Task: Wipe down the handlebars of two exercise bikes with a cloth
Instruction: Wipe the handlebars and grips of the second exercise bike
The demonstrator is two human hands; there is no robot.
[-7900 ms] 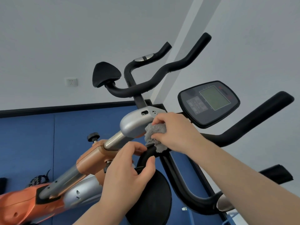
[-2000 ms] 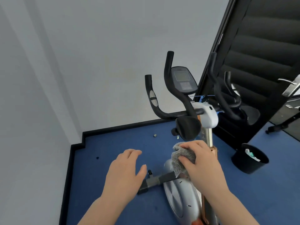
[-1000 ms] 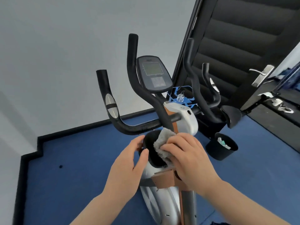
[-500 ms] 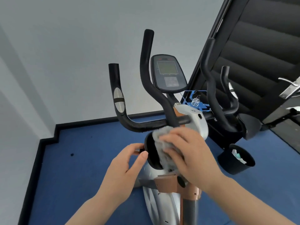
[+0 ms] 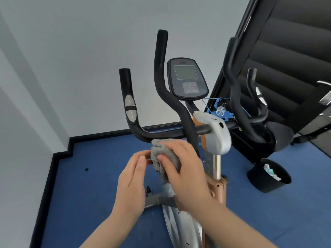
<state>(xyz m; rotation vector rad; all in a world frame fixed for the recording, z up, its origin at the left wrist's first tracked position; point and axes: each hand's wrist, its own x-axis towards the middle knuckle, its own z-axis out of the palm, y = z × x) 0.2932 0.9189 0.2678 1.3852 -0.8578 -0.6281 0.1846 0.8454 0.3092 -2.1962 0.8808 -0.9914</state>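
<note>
Head view looks down on an exercise bike (image 5: pixel 213 140) standing on a blue floor (image 5: pixel 80 194) in a room corner. Its black handlebars (image 5: pixel 161 86) rise on either side of a grey-screened console (image 5: pixel 187 79). The right hand (image 5: pixel 186 167) presses a crumpled grey cloth (image 5: pixel 164 154) just below the left part of the handlebars' crossbar, fingers spread over it and curled around its edge. The left hand (image 5: pixel 134 179) sits just beside the cloth with loosely curled fingers, its fingertips at the fabric's left edge; whether it grips anything cannot be told. A black bin (image 5: pixel 265 183) stands on the floor to the right, near a dark padded door (image 5: pixel 290 42)
</note>
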